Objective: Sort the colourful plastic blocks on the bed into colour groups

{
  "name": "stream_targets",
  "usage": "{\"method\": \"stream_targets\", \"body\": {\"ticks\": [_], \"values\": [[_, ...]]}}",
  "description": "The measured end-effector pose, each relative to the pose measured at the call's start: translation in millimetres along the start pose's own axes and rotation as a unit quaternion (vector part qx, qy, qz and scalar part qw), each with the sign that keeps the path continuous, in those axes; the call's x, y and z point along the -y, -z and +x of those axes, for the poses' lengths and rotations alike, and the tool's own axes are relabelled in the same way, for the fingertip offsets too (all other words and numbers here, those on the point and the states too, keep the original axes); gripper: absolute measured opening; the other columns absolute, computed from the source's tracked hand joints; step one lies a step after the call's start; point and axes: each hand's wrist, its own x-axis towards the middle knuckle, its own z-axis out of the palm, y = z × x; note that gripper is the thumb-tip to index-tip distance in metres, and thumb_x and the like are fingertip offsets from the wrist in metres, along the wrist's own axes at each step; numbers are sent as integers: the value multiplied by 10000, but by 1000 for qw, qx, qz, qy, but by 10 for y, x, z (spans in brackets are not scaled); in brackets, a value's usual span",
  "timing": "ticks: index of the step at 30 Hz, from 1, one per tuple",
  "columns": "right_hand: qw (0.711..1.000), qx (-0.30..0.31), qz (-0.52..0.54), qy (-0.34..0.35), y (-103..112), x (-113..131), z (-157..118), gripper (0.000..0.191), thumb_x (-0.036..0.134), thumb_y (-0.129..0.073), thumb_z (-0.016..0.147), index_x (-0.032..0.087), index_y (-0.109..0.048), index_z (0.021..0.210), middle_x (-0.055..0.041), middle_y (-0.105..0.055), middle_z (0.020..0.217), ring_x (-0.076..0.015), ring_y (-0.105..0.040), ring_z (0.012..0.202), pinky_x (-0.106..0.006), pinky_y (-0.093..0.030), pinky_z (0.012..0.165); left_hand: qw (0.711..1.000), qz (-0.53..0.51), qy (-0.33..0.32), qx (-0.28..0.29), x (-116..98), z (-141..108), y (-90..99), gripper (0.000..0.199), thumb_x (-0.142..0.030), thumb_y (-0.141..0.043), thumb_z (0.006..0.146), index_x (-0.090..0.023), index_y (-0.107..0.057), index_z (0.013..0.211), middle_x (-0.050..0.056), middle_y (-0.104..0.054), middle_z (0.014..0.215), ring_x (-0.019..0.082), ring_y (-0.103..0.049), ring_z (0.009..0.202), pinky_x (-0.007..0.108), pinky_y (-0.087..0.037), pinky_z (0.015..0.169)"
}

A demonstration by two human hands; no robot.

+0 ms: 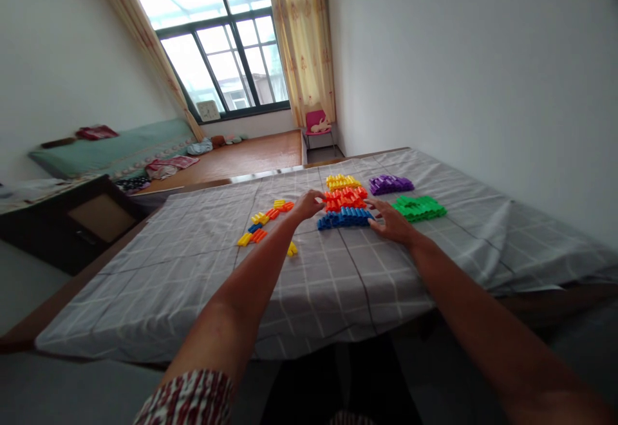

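Note:
Small tube-like plastic pieces are grouped by colour on a grey checked cloth (309, 309). My left hand (309, 205) is at the left end of the orange pile (346, 198), fingers curved and slightly apart, seemingly touching it. At the opposite end, my right hand (390, 222) has its fingers spread, close to the orange pile and the right end of the blue pile (344, 217). Behind the orange lies a yellow pile (342, 181). Right of my right hand is a green pile (420, 208), with a purple pile (391, 184) farther back.
Several loose pieces (259, 219) in yellow, orange and blue lie to the left, and yellow ones (292, 248) sit beside my left forearm. A white wall (473, 90) borders the right. Beyond are a dark cabinet (82, 219), a pink chair (317, 120) and a window.

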Motion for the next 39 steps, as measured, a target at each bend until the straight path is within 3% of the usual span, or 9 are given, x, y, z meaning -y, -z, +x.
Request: {"method": "stream_targets", "body": {"ticks": [10,15,18,21,25,28,33,37,39], "values": [[1000,15,-24,-1,-60,-40,-19,488,167,-564,762,175,-604,1249,-140,-649,1226,-272,-614,1127,-453,-490,990,994,37,93,-32,237,-844,833,255,-309,-570,848,-223,-711,1043,24,-733,1017,153,-682,886,233,-543,760],[999,5,-46,4,-88,-68,-22,523,142,-528,752,149,-578,1273,-153,-646,1213,-280,-622,1094,-456,-490,985,989,53,135,-24,415,-1276,1087,252,-241,-538,846,-227,-725,1014,4,-750,988,146,-683,880,214,-533,757],[998,-3,-56,1,-111,-108,-20,570,91,-491,726,141,-563,1289,-150,-656,1182,-268,-640,1038,-444,-500,966,989,80,122,-1,484,-1372,1057,270,-200,-529,832,-215,-734,1006,13,-749,995,156,-678,898,248,-523,837],[998,-6,-68,-16,-115,-121,-21,600,57,-469,705,143,-559,1292,-134,-677,1123,-253,-655,990,-428,-507,950,990,92,102,14,504,-1323,907,307,-195,-539,824,-201,-727,1067,42,-736,1067,172,-677,926,298,-512,911],[997,-5,-73,-29,-92,-90,-32,602,45,-454,706,145,-559,1290,-127,-679,1118,-236,-661,969,-396,-516,931,994,81,7,73,516,-1158,716,425,-137,-583,754,-218,-693,1157,56,-662,1276,202,-608,1160,354,-436,1059],[997,-3,-71,-32,-74,-62,-35,593,48,-446,715,147,-565,1287,-127,-681,1104,-227,-663,949,-377,-527,902,989,99,-43,102,555,-1061,682,432,-107,-575,733,-219,-699,1131,60,-640,1314,209,-548,1256,368,-378,1111],[997,-9,-71,-37,-71,-49,-22,585,51,-450,723,153,-572,1286,-123,-685,1091,-221,-663,899,-372,-530,883,988,127,-14,84,531,-944,725,321,-208,-642,745,-249,-732,1050,54,-710,1155,221,-628,1115,347,-452,1028],[997,-10,-68,-32,-75,-54,-13,581,53,-449,733,162,-565,1293,-122,-679,1092,-221,-658,899,-375,-527,878,996,75,42,16,276,-683,662,431,-240,-660,740,-224,-693,1169,50,-715,1031,180,-668,914,303,-522,891],[997,-6,-68,-31,-72,-55,-13,569,53,-444,741,157,-564,1287,-126,-674,1101,-219,-656,911,-373,-523,885,998,19,53,11,105,-485,568,427,-258,-649,764,-216,-683,1188,44,-708,1011,151,-666,838,278,-537,824]]}}
